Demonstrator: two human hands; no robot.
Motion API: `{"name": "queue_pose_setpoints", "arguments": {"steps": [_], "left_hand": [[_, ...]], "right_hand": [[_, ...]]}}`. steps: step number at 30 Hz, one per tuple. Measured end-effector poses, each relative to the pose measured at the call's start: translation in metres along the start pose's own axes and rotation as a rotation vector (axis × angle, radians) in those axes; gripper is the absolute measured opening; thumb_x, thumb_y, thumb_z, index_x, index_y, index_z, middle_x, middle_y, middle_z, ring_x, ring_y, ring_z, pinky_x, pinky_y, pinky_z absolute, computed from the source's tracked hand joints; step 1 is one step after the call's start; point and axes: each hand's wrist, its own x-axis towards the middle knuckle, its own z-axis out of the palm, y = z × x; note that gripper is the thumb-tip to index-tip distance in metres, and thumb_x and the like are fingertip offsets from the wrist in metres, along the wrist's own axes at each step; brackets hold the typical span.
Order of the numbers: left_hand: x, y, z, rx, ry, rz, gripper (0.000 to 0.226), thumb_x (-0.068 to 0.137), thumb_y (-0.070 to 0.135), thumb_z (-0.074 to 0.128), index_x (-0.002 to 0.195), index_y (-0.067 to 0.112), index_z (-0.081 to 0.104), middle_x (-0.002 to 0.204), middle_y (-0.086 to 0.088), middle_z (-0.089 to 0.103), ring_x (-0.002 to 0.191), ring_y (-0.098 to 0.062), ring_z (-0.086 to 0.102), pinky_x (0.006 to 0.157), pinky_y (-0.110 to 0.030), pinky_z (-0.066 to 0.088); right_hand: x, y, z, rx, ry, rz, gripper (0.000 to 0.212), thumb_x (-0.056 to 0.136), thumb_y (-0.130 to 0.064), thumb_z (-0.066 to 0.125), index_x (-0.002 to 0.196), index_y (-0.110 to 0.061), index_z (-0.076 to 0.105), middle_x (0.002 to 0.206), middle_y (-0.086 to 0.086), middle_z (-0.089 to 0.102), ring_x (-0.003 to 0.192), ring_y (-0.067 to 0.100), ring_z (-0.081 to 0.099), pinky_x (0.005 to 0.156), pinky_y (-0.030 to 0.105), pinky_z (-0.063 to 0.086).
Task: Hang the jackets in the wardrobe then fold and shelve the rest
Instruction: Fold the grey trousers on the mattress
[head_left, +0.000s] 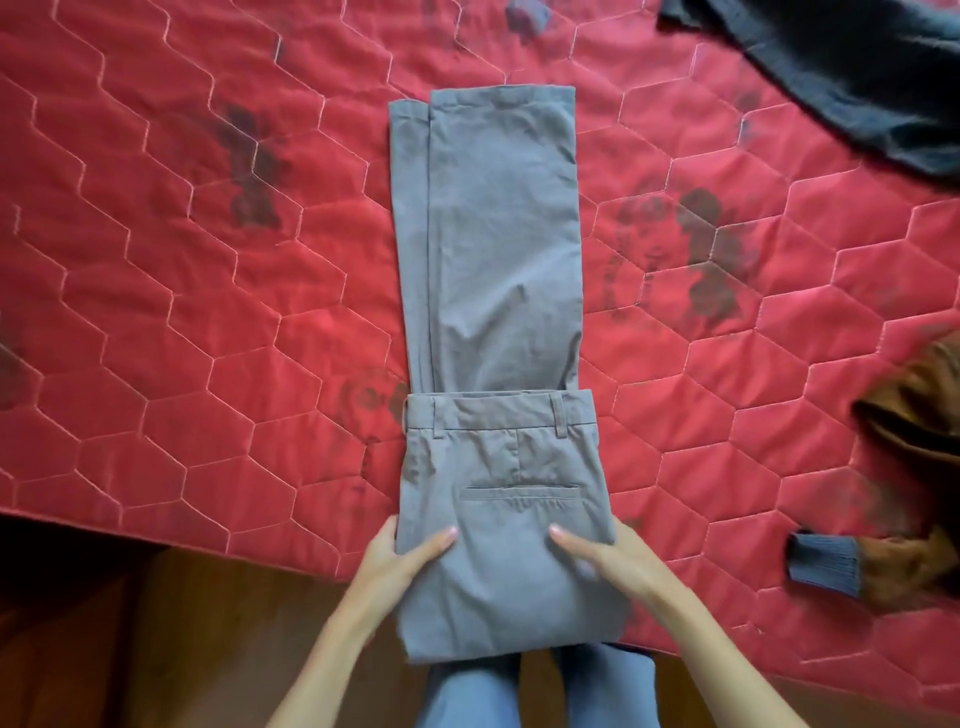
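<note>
As left hand (397, 558) and right hand (610, 564) pinched part-folded trousers (498, 249) at 6 o'clock, the 12 o'clock legs likely needed folding next.

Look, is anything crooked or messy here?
Yes, a bit. The trousers on the red quilt are not lined up: the lower leg pokes out along the left side. Their near end hangs off the quilt's edge. A dark garment and a brown garment lie rumpled at the right.
</note>
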Motion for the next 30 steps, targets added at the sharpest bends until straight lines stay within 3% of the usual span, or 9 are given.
{"name": "queue_pose_setpoints", "arguments": {"steps": [4,8,12,14,17,21,26,28,30], "left_hand": [[-0.010,-0.038,0.001,0.090,-0.035,0.028,0.079,0.053,0.048,0.095,0.122,0.023,0.066,0.110,0.013,0.076,0.104,-0.004,0.071,0.094,-0.031,0.055],[-0.010,-0.066,0.015,0.343,0.286,0.084,0.062,0.057,0.068,0.084,0.097,0.022,0.074,0.103,0.005,0.071,0.101,-0.015,0.066,0.097,-0.038,0.052],[-0.006,-0.082,0.035,0.328,0.444,0.077,0.064,0.068,0.059,0.083,0.089,0.000,0.075,0.110,-0.013,0.056,0.107,-0.023,0.050,0.106,-0.029,0.037],[-0.002,-0.091,0.040,0.290,0.418,0.049,0.083,0.061,0.082,0.070,0.089,0.004,0.075,0.104,-0.014,0.064,0.102,-0.022,0.055,0.103,-0.035,0.044],[0.002,-0.113,0.040,0.288,0.403,-0.010,0.104,0.053,0.094,0.054,0.106,0.006,0.072,0.106,-0.012,0.070,0.106,-0.029,0.064,0.100,-0.044,0.049],[-0.016,-0.144,0.050,0.194,0.370,-0.052,0.102,0.064,0.078,0.072,0.132,0.004,0.055,0.129,-0.013,0.064,0.123,-0.033,0.058,0.105,-0.045,0.046],[-0.036,-0.166,0.052,0.004,0.295,-0.017,0.083,0.075,0.048,0.084,0.137,0.007,0.046,0.128,-0.007,0.062,0.115,-0.025,0.060,0.095,-0.036,0.049],[-0.049,-0.159,0.049,-0.018,0.264,0.064,0.069,0.080,0.040,0.081,0.135,0.011,0.051,0.124,-0.002,0.064,0.114,-0.021,0.062,0.085,-0.027,0.048],[-0.065,-0.147,0.043,-0.081,0.252,0.167,0.062,0.084,0.031,0.079,0.138,0.019,0.051,0.128,0.004,0.063,0.120,-0.018,0.060,0.088,-0.026,0.048]], "right_hand": [[-0.010,0.035,0.002,0.014,-0.084,0.116,0.041,0.079,-0.015,0.082,0.118,-0.008,0.069,0.102,-0.002,0.077,0.092,0.010,0.074,0.067,0.017,0.055],[-0.011,0.039,0.003,0.036,-0.042,0.083,0.033,0.076,-0.015,0.084,0.107,-0.008,0.073,0.097,0.001,0.078,0.084,0.010,0.074,0.064,0.017,0.055],[-0.007,0.060,0.018,-0.036,0.176,0.010,0.040,0.063,-0.046,0.089,0.088,-0.016,0.078,0.087,-0.005,0.079,0.083,0.010,0.074,0.070,0.028,0.058],[-0.008,0.080,0.026,-0.096,0.328,-0.036,0.055,0.057,-0.068,0.081,0.084,-0.021,0.077,0.088,-0.005,0.076,0.093,0.015,0.069,0.083,0.037,0.057],[-0.011,0.112,0.039,-0.077,0.378,-0.104,0.054,0.060,-0.074,0.076,0.082,-0.024,0.077,0.095,0.003,0.070,0.099,0.020,0.065,0.090,0.042,0.054],[-0.017,0.142,0.047,-0.013,0.392,-0.063,0.047,0.061,-0.064,0.079,0.090,-0.026,0.076,0.095,-0.003,0.075,0.095,0.019,0.070,0.089,0.042,0.056],[-0.031,0.151,0.042,0.043,0.377,-0.059,0.052,0.059,-0.051,0.081,0.100,-0.024,0.062,0.102,-0.004,0.071,0.099,0.021,0.067,0.091,0.044,0.054],[-0.044,0.144,0.036,0.057,0.368,-0.082,0.055,0.071,-0.035,0.083,0.116,-0.021,0.054,0.114,0.000,0.067,0.103,0.020,0.064,0.089,0.038,0.052],[-0.062,0.128,0.030,0.049,0.339,-0.158,0.072,0.078,-0.027,0.078,0.140,-0.022,0.041,0.130,-0.005,0.059,0.112,0.015,0.059,0.087,0.029,0.048]]}}
